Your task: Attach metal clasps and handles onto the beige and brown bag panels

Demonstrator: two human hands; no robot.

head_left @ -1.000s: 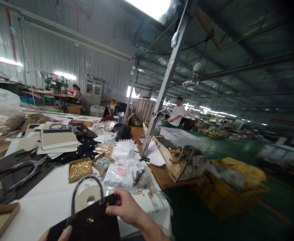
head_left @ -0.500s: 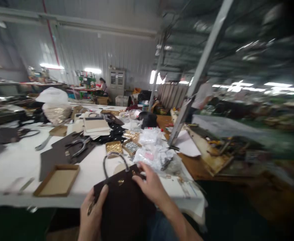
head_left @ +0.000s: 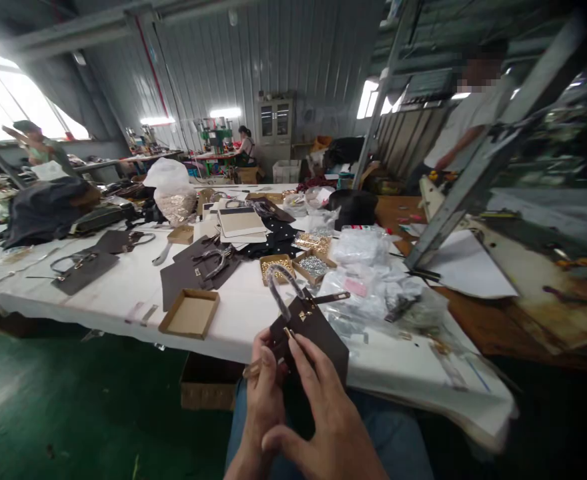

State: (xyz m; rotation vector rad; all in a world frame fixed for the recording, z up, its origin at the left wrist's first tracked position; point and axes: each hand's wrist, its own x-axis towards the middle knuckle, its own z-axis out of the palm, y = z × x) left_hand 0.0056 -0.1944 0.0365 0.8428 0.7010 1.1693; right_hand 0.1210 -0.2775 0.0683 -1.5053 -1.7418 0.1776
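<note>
A dark brown handbag panel (head_left: 326, 343) is held over my lap at the table edge. It has gold fittings, a strap end sticking out to the right, and an arched handle (head_left: 275, 287) that looks wrapped in clear film. My left hand (head_left: 266, 400) is closed around its left edge, where another strap end with a metal fitting pokes out beside the fingers. Over the panel's near left corner is my right hand (head_left: 328, 407), fingers stretched and thumb well apart. Its fingertips touch a small gold fitting (head_left: 287, 333) on the panel.
On the white table (head_left: 123, 293) stand an empty cardboard tray (head_left: 191, 313), boxes of gold studs (head_left: 277, 267) and silver pieces (head_left: 314, 265), plus plastic bags (head_left: 361, 250). More brown panels (head_left: 86, 270) lie leftward. A slanted metal post (head_left: 466, 190) rises at right; a person (head_left: 466, 127) stands behind.
The view has swung left. My right hand has moved from the panel's upper right corner to the fitting near its left side. The panel is tilted, and the right strap end now sticks out.
</note>
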